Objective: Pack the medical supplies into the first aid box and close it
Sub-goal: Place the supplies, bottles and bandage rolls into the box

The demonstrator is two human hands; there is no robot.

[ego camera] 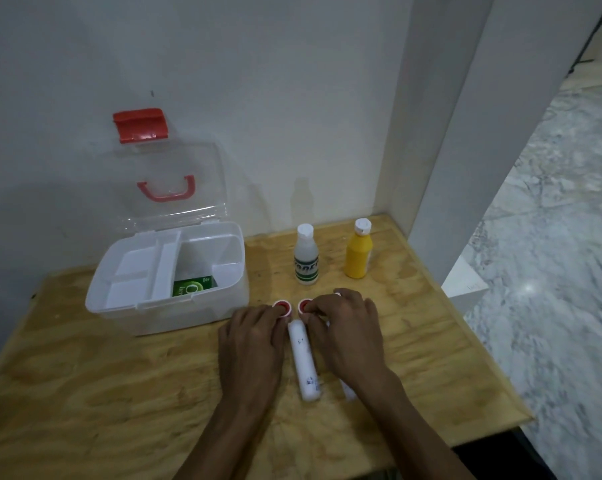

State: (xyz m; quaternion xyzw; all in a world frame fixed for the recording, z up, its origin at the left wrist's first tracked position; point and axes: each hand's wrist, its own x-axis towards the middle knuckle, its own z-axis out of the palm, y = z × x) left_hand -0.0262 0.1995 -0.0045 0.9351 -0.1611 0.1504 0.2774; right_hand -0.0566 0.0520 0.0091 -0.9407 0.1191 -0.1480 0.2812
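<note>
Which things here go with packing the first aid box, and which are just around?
Job: first aid box, green packet, clear bottle, yellow bottle, white tubes, left hand, right hand.
Around: wooden table, wall.

left hand (pixel 251 337), right hand (pixel 344 327), palms down, fingers curled

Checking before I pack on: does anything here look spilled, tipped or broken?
Nothing stands out. The clear bottle and yellow bottle stand upright and capped, the white tubes lie unspilled, and the white first aid box sits open.
</note>
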